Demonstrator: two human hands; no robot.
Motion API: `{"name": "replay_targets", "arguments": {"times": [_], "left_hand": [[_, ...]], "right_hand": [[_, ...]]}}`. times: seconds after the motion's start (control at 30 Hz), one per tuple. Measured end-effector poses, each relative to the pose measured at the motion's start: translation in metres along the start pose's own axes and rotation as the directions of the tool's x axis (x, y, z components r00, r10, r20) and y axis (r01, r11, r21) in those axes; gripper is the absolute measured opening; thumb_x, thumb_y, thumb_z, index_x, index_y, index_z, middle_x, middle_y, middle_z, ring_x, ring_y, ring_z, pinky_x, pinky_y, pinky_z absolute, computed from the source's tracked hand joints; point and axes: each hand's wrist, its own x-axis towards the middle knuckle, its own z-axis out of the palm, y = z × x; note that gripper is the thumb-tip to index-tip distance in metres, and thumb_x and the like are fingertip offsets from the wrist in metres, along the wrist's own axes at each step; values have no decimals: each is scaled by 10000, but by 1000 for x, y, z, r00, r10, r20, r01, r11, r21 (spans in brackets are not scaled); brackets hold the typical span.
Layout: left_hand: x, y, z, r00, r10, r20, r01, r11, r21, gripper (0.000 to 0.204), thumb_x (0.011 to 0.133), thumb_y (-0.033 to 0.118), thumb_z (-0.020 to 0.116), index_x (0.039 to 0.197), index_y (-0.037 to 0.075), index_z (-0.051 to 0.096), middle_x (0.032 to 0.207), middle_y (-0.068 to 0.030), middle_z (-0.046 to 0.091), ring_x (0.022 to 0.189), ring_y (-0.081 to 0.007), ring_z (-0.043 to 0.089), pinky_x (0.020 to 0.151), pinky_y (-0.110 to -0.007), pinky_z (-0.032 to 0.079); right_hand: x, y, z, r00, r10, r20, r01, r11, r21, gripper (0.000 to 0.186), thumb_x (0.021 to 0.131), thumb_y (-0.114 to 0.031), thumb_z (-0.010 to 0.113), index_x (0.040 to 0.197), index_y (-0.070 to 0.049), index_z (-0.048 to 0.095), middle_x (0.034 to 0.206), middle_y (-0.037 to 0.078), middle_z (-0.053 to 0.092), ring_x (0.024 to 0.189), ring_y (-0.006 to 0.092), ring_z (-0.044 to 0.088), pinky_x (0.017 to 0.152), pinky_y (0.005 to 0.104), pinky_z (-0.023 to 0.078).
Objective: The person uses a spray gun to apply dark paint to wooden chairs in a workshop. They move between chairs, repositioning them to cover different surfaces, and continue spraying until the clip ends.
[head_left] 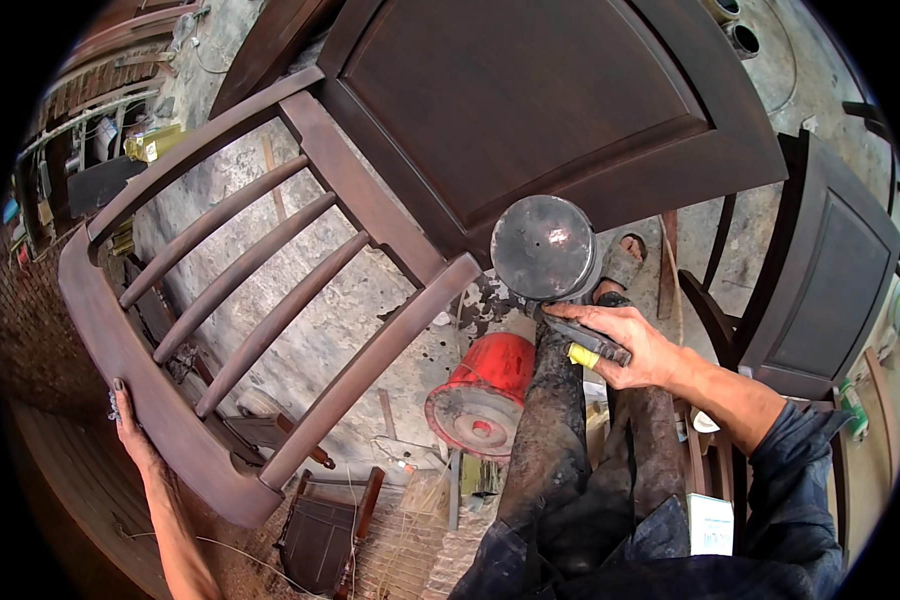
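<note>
My left hand grips the curved top rail of a dark brown wooden chair, which is tipped so its slatted back fills the left of the view and its seat panel sits at the top. My right hand is closed on the grip of a spray gun with a yellow part, near the chair's rear post. The gun's round grey metal cup stands just above my fingers. My stained dark trousers run below.
A red bucket lies on its side on the rough concrete floor. Another dark chair stands at the right. Small dark wooden pieces lie on the floor below. Shelves with clutter line the far left.
</note>
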Motion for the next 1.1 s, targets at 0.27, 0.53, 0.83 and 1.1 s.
{"name": "replay_targets", "arguments": {"times": [0.27,0.53,0.83,1.1], "left_hand": [[-5,1,3,1000,14,-14,-14,1000,-6,594,954,498,629,1343,50,600,1218,-52,641,1045,-155,625,918,-304,510],[-3,2,3,1000,16,-11,-16,1000,0,581,957,486,628,1334,45,603,1203,-51,643,1035,-150,626,915,-304,512],[-1,1,2,1000,9,-7,-9,999,-31,558,964,469,623,1320,40,609,1181,-52,652,1018,-148,634,906,-302,512],[-1,0,1,1000,10,4,-10,998,-57,554,964,457,628,1318,31,608,1184,-45,650,1018,-146,632,907,-299,508]], "right_hand": [[-1,3,-3,1000,20,-11,-20,1000,-6,791,638,82,615,1408,-14,460,1437,202,534,1273,409,552,1094,444,473],[-20,4,-3,999,47,2,-47,999,-18,802,647,83,615,1423,-9,438,1418,209,548,1264,410,559,1086,444,479],[-16,-1,0,999,41,28,-42,999,16,723,651,84,622,1362,35,502,1408,213,555,1267,397,564,1090,433,475],[-16,2,1,999,30,14,-30,999,23,725,648,98,613,1360,26,503,1414,215,550,1281,391,555,1095,433,471]]}}
